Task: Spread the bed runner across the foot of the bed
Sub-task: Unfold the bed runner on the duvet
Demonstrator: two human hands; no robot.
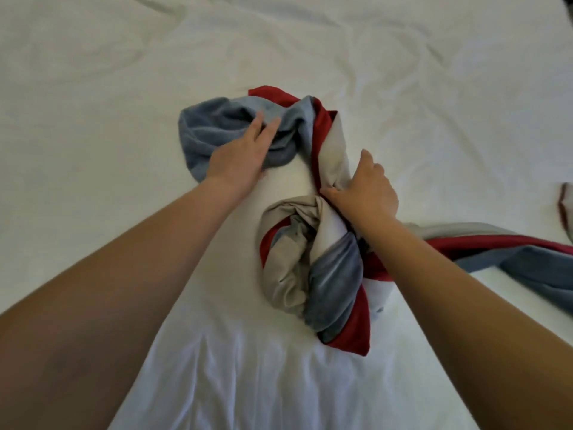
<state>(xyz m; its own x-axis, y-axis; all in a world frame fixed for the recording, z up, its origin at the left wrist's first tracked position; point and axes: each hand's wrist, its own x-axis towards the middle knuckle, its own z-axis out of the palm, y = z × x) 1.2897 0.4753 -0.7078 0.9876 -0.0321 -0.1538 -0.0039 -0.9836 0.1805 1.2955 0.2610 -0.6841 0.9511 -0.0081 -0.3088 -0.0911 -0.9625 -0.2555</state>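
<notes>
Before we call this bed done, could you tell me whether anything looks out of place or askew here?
Yes. The bed runner is twisted and bunched in loops on the white sheet instead of lying flat. The left hand rests on its blue end; the right hand grips a twisted beige section.

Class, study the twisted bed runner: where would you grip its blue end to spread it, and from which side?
Grip the blue end of the bed runner at its outer fold, coming from the left: it lies loose on the sheet, away from the twisted middle.
</notes>
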